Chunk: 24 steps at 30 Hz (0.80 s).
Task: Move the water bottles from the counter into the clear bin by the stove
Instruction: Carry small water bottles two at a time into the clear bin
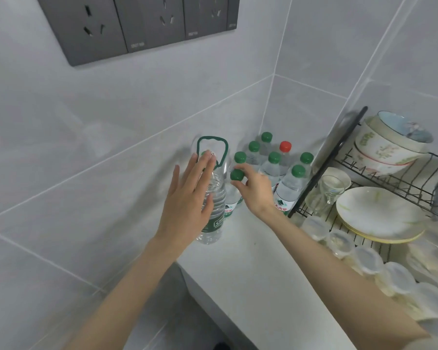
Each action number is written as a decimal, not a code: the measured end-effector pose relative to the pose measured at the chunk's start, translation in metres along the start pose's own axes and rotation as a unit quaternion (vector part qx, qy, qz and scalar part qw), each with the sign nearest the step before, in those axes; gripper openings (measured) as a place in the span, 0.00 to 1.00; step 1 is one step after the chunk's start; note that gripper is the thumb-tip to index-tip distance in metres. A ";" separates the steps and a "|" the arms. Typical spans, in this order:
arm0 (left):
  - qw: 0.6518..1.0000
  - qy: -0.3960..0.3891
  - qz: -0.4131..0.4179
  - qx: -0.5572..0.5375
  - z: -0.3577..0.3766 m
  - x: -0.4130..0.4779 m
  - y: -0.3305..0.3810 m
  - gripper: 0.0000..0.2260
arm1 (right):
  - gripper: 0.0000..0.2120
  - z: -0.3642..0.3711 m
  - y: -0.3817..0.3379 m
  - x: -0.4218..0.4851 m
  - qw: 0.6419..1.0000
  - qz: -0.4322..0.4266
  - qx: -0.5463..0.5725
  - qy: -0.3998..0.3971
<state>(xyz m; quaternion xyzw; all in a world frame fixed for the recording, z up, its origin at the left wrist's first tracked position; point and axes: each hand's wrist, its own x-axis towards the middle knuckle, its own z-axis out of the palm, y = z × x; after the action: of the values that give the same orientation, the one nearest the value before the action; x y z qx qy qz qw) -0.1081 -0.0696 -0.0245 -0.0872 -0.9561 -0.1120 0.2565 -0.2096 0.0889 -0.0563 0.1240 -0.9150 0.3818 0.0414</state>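
Water bottles (273, 168) cluster in the counter's (250, 261) far corner, left of the dish rack (314, 178). The right hand (254, 190) pinches a small bottle's (230, 205) green cap (237, 175). The left hand (187, 198), fingers straight, perhaps touches the large bottle (214, 223), likely heavy and slick: grip its ribbed waist.

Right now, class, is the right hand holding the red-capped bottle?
No, the right hand pinches a green bottle cap, while the red-capped bottle stands untouched farther back in the corner.
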 end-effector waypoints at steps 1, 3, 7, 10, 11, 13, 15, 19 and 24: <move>1.000 -0.002 0.008 0.010 0.000 0.000 0.000 0.33 | 0.17 -0.005 0.002 -0.005 1.000 0.009 0.006 0.008; 0.999 -0.005 0.018 0.036 -0.001 -0.001 0.000 0.31 | 0.17 -0.019 0.002 -0.012 0.999 0.013 0.017 0.025; 0.996 0.012 0.073 0.058 -0.001 0.001 0.010 0.29 | 0.18 -0.052 -0.006 -0.014 0.999 -0.008 0.001 0.048; 0.993 0.010 0.120 0.009 0.005 0.011 0.027 0.28 | 0.17 -0.072 0.000 -0.021 0.999 -0.008 -0.025 0.047; 0.992 0.001 0.125 -0.005 0.009 0.015 0.031 0.28 | 0.17 -0.076 0.006 -0.025 0.998 -0.001 -0.031 0.049; 0.993 -0.033 0.112 -0.028 0.021 0.021 0.041 0.28 | 0.16 -0.082 0.019 -0.032 0.998 0.022 -0.037 0.047; 0.992 -0.093 0.069 -0.053 0.033 0.027 0.049 0.30 | 0.16 -0.086 0.032 -0.038 0.998 0.043 -0.041 0.034; 0.982 -0.185 0.007 -0.040 0.051 0.048 0.059 0.33 | 0.17 -0.091 0.051 -0.045 0.997 0.059 -0.058 0.010; 0.975 -0.223 -0.014 0.006 0.071 0.099 0.059 0.35 | 0.17 -0.098 0.067 -0.045 0.996 0.079 -0.040 0.021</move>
<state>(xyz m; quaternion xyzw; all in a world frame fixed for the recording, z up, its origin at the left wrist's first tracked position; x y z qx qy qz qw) -0.2128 0.0159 -0.0239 -0.0950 -0.9910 -0.0877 0.0355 -0.1857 0.2126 -0.0406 0.0413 -0.9355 0.3490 0.0351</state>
